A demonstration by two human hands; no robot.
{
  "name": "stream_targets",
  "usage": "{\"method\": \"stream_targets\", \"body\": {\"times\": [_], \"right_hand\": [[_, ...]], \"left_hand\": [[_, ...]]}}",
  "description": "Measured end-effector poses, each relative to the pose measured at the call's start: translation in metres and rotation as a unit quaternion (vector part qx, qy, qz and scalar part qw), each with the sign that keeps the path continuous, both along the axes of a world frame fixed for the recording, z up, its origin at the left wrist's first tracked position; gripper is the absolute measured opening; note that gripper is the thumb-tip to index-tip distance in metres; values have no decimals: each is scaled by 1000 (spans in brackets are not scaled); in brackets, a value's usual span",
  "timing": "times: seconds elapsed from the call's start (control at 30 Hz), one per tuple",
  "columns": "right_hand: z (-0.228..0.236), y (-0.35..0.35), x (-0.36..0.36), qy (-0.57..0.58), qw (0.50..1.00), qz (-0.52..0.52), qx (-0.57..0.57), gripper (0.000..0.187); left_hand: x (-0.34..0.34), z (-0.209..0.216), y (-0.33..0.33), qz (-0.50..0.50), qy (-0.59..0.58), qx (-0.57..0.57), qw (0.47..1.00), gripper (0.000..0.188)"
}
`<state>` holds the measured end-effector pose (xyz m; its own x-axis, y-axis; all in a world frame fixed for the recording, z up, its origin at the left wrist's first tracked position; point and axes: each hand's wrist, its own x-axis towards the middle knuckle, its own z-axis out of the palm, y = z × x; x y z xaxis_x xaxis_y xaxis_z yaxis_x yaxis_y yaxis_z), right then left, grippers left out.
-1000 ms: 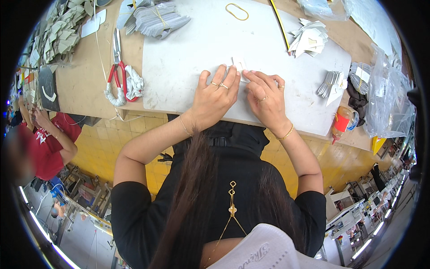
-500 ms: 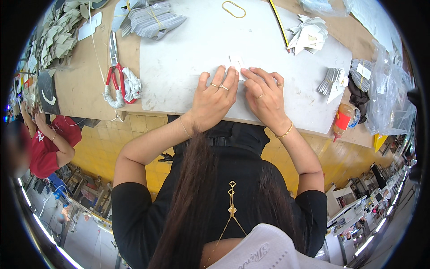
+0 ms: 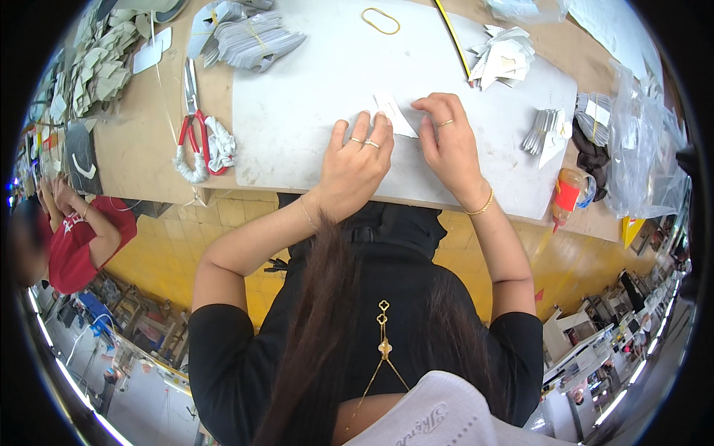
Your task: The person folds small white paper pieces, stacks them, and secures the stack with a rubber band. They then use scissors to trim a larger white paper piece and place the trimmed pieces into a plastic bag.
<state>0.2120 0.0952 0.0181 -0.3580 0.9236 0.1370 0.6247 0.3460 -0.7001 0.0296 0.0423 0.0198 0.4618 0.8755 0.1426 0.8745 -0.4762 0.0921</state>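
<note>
Taking white piece (image 3: 398,117) on pale grey board (image 3: 297,111) as dial centre, with 12 toward top of view. Resting fingertips of left hand (image 3: 355,163) on its edge, reaching in from 7 o'clock; holding right hand (image 3: 452,147) just beside it at 4, curling fingers, not touching. Noting rubber band (image 3: 381,30) at 12, yellow-and-black pencil (image 3: 454,43) at 1, fanned white pieces (image 3: 506,58) at 2, red-labelled bottle (image 3: 567,195) at 4. Also seeing red-shirted co-worker (image 3: 93,241) at 8, red-handled scissors (image 3: 195,117) at 9, banded grey stack (image 3: 256,39) at 10.
</note>
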Motion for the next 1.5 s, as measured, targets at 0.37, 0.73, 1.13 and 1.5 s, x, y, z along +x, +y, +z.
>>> {"method": "stream_targets", "body": {"times": [0.37,0.73,1.13,1.5], "right_hand": [[-9,-14,-7,-172,967,88,163,49],[-3,2,-6,-131,983,91,94,35],[-7,9,-9,-199,957,106,182,40],[4,41,-7,-101,985,127,61,23]], "left_hand": [[-2,-4,-2,0,-14,6,1000,40],[-2,-4,0,-3,-11,-5,1000,39],[2,-1,4,6,-13,-14,1000,33],[-4,-2,-1,16,-109,-30,994,41]]}}
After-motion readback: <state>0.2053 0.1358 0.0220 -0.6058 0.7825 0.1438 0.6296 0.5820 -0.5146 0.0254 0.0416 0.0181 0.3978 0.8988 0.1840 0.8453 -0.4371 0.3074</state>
